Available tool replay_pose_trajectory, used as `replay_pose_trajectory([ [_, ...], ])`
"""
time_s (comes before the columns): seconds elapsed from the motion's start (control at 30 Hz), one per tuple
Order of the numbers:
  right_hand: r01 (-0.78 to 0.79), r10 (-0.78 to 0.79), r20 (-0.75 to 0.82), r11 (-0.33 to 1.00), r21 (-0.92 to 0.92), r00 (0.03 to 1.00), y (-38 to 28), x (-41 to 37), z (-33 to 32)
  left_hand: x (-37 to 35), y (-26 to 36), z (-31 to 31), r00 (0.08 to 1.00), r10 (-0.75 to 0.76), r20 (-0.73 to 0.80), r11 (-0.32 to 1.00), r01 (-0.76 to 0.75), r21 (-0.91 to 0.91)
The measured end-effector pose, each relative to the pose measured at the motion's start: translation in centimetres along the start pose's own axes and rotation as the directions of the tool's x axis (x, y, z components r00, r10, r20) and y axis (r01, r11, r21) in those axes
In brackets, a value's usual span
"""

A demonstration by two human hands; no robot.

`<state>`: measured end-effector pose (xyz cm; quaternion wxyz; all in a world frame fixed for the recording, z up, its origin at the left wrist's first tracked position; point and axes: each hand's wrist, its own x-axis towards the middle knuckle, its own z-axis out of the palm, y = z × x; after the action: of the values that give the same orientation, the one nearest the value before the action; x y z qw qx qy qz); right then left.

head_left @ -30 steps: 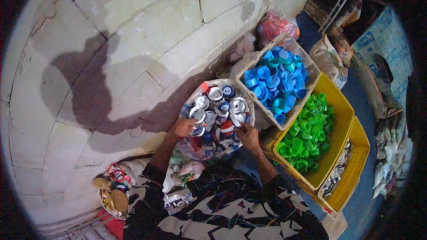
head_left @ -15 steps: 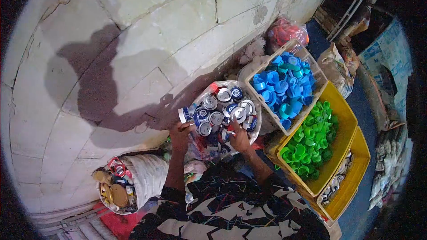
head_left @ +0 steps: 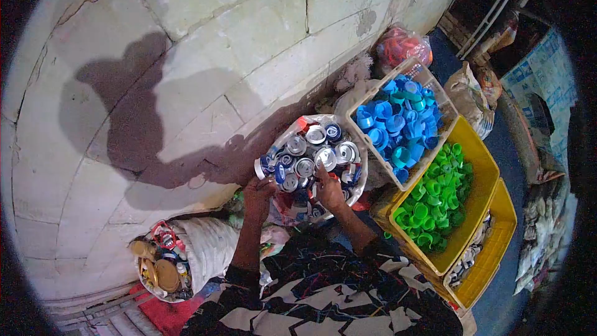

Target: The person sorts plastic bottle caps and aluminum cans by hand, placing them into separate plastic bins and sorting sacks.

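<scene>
A round-mouthed sack (head_left: 362, 182) holds many round caps (head_left: 296, 145) with silvery-white faces and blue sides. At its left rim my left hand (head_left: 258, 194) is closed on a blue-and-white cap (head_left: 262, 167), tilted on its side. My right hand (head_left: 330, 191) reaches over the sack's near right part, fingers closed at a silvery-white cap (head_left: 325, 158) that lies face up above the pile. The undersides of both caps are hidden by my fingers and the pile.
To the right stand a clear crate (head_left: 445, 101) of blue caps, a yellow crate (head_left: 477, 149) of green caps and another yellow crate (head_left: 497, 246) with pale pieces. A white sack (head_left: 214, 246) of mixed waste lies left. The block wall (head_left: 205, 99) rises ahead.
My right hand has shifted slightly left with the silvery-white cap, toward my left hand. My left hand has moved slightly right, its blue-and-white cap turned a little.
</scene>
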<state>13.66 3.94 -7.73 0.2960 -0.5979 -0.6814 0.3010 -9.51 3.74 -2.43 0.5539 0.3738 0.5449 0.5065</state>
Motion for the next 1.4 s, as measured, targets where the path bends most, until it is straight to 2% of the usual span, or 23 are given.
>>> replay_pose_trajectory([
  [0.03, -0.009, 0.01, 0.016, 0.999, -0.042, 1.0, 0.6, 0.3, 0.6, 0.2, -0.3, 0.0, 0.992, -0.125, -0.017, 0.985, 0.122, -0.125],
  [0.17, -0.006, 0.05, 0.2, 0.976, -0.217, 0.979, -0.7, 1.4, 0.5, 0.5, -1.3, 0.2, 0.994, -0.108, 0.007, 0.94, 0.104, -0.326],
  [0.2, 0.153, -0.137, 0.097, 0.971, -0.182, 0.986, -0.4, 1.4, 0.9, 0.6, -1.4, 0.0, 0.989, -0.14, 0.038, 0.909, 0.144, -0.39],
  [0.33, 0.276, -0.27, 0.059, 0.925, -0.261, 0.961, 1.0, 2.0, 2.6, 0.4, -2.2, 0.0, 0.985, -0.168, 0.046, 0.812, 0.165, -0.56],
  [0.4, 0.245, -0.21, 0.134, 0.901, -0.357, 0.968, 1.5, 2.3, 3.1, 0.8, -3.3, -1.4, 0.992, 0.086, 0.092, 0.995, -0.09, 0.046],
  [0.47, 0.265, -0.218, 0.161, 0.883, -0.388, 0.963, 1.6, 2.4, 3.1, 0.8, -4.5, -2.3, 0.965, 0.205, 0.161, 0.872, -0.255, 0.419],
  [0.6, 0.338, -0.31, 0.134, 0.873, -0.351, 0.941, 2.1, 2.6, 2.8, -0.2, -3.4, -1.7, 0.953, 0.248, 0.172, 0.754, -0.301, 0.584],
  [0.67, 0.288, -0.265, 0.115, 0.906, -0.31, 0.957, 2.4, 2.4, 2.9, -0.2, -3.8, -1.5, 0.989, 0.11, 0.095, 0.946, -0.133, 0.297],
  [0.7, 0.233, -0.212, 0.105, 0.934, -0.271, 0.972, 1.9, 2.2, 2.5, -0.2, -4.0, -1.1, 0.997, -0.059, 0.058, 0.996, 0.062, -0.058],
  [0.73, 0.177, -0.158, 0.097, 0.956, -0.232, 0.983, 1.4, 1.9, 2.1, -0.2, -4.1, -0.8, 0.97, -0.229, 0.085, 0.881, 0.243, -0.405],
  [0.77, 0.073, -0.068, 0.05, 0.992, -0.107, 0.996, 0.9, 1.6, 1.5, -0.2, -4.1, -0.8, 0.999, -0.028, 0.046, 0.996, 0.032, -0.08],
  [0.8, -0.029, 0.029, 0.014, 0.999, 0.024, 0.999, -0.1, 1.2, 0.6, -0.3, -3.7, -0.7, 0.981, 0.177, 0.078, 0.948, -0.191, 0.254],
  [0.87, -0.212, 0.231, -0.059, 0.95, 0.229, 0.971, -1.6, 0.5, -1.0, -0.6, -2.1, 0.1, 0.975, 0.198, 0.105, 0.909, -0.222, 0.352],
  [0.93, -0.239, 0.277, -0.1, 0.927, 0.29, 0.955, -2.2, -0.6, -2.8, -0.8, 0.0, 1.7, 0.982, -0.168, 0.091, 0.981, 0.175, -0.083],
  [0.97, -0.25, 0.303, -0.127, 0.913, 0.321, 0.944, -2.1, -1.1, -3.4, -0.2, -1.6, 1.3, 0.985, -0.008, 0.173, 1.0, 0.011, -0.013],
  [1.0, -0.066, 0.374, -0.309, 0.722, 0.689, 0.874, 0.8, -1.8, -0.8, 0.8, -4.4, 0.2, 0.952, 0.146, 0.268, 0.986, -0.162, 0.038],
  [1.07, -0.145, 0.428, -0.253, 0.705, 0.695, 0.868, 0.4, -3.5, -3.1, 0.4, -2.3, 2.3, 0.725, 0.532, 0.438, 0.624, -0.685, 0.376],
  [1.1, -0.183, 0.458, -0.232, 0.695, 0.695, 0.858, -0.1, -4.6, -4.8, 0.0, -1.4, 3.4, 0.895, 0.332, 0.299, 0.896, -0.398, 0.195],
  [1.13, -0.165, 0.5, -0.247, 0.644, 0.747, 0.83, -0.7, -5.9, -5.8, -0.4, -1.2, 4.5, 0.972, 0.044, 0.232, 0.999, -0.038, -0.032],
  [1.17, -0.096, 0.547, -0.276, 0.556, 0.826, 0.79, 0.5, -7.2, -5.5, -0.9, -1.0, 5.8, 0.929, -0.277, 0.246, 0.909, 0.336, -0.246],
  [1.27, -0.062, 0.543, -0.39, 0.636, 0.769, 0.743, -0.2, -11.7, -8.3, -1.0, -1.3, 9.6, 0.872, -0.248, 0.421, 0.892, 0.375, -0.252],
  [1.3, 0.053, 0.58, -0.407, 0.529, 0.847, 0.705, 0.3, -13.5, -8.5, -1.2, -2.0, 10.9, 0.864, -0.24, 0.443, 0.907, 0.362, -0.214],
  [1.4, -0.197, 0.687, -0.423, 0.631, 0.75, 0.59, -0.9, -18.0, -12.1, -3.0, -1.8, 16.0, 0.807, -0.226, 0.546, 0.954, 0.297, -0.043],
])
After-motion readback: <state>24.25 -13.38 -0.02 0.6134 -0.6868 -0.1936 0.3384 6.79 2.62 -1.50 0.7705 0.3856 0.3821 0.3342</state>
